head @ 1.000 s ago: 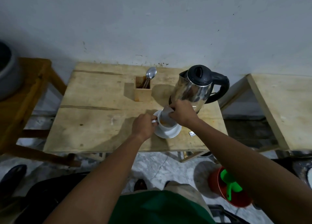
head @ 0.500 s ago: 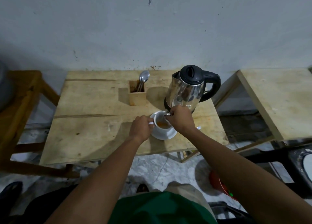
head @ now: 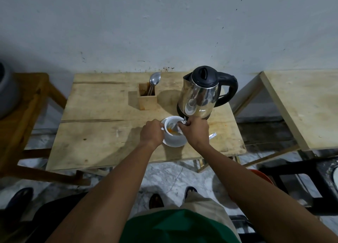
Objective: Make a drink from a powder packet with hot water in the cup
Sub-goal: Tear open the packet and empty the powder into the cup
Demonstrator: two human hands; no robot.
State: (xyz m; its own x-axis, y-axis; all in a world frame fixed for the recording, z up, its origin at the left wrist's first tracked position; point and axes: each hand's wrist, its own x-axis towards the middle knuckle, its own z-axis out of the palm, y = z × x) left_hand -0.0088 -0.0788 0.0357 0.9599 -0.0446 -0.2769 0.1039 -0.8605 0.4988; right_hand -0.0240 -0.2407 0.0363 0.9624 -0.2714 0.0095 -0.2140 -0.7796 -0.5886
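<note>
While L hand [head: 152,132] grips cup [head: 173,133], R hand [head: 196,131] pinching packet [head: 180,123] over it.

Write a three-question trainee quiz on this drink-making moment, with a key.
1. True or false: the kettle is being tilted over the cup.
2. What colour is the powder in the cup? A) orange B) green C) white
3. Which hand holds the packet at the cup's rim?

Key: 1. False, it stands upright on the table. 2. A. 3. The right hand; the left hand steadies the cup.
</note>
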